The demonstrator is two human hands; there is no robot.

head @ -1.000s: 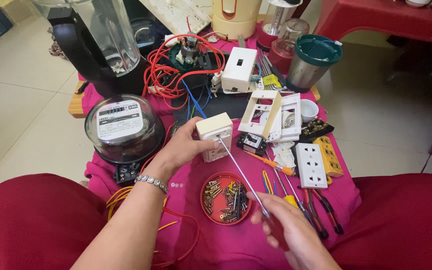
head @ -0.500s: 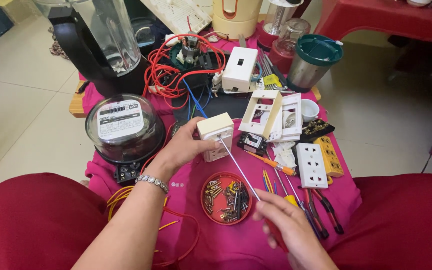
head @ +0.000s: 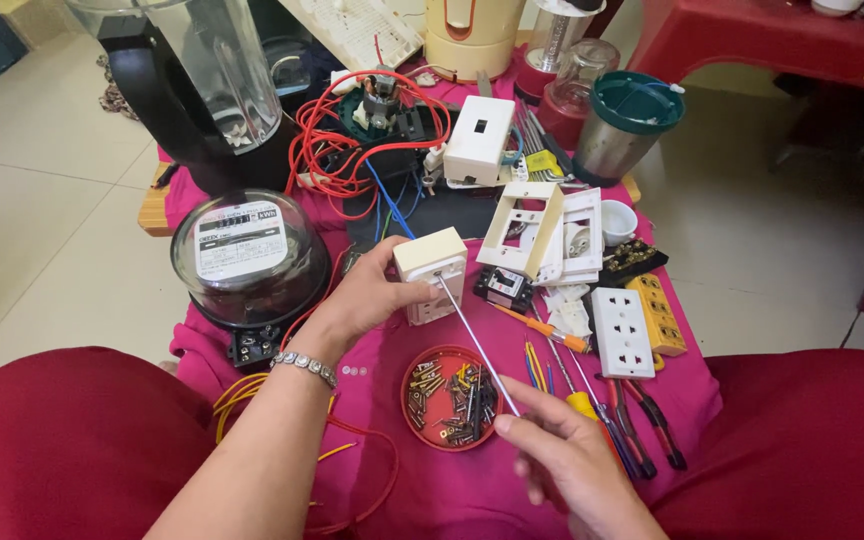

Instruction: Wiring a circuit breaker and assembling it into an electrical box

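**Screwdriver Tip Set Against a Cream Switch Box on a Crowded Pink Worktop**

A small cream switch box [head: 431,274] stands tilted near the middle of a pink cloth [head: 512,490], gripped around its left side and top by the left hand [head: 364,298], fingers closed firmly on the casing. A silver bracelet [head: 305,366] circles that wrist. The tip of a long-shafted screwdriver [head: 475,345] touches the front face of the box; its thin metal shaft runs diagonally down to the right hand [head: 570,463], which pinches the lower shaft in closed fingertips, the handle hidden beneath the palm.

Just below the box, between the two hands, sits a round red dish [head: 449,397] filled with loose screws. To its right lie several other screwdrivers, one with an orange handle [head: 542,327] and one with a yellow handle [head: 582,404], next to red-handled pliers [head: 652,432]. A white multi-socket outlet [head: 622,332] lies flat beside a yellow terminal strip [head: 656,312]. Above these, white faceplate frames [head: 544,232] lean together near a small white cup [head: 618,221].

Left of the box rests a glass-domed electricity meter [head: 250,256], with yellow wires [head: 237,398] trailing under the forearm. Farther back, coiled red wire [head: 352,140] surrounds a small motor, beside a white circuit breaker housing [head: 480,139]. A blender jug [head: 214,70] on a black base stands at the rear left, and a steel container with a green lid [head: 625,122] at the rear right. Red-clad knees frame the foreground.
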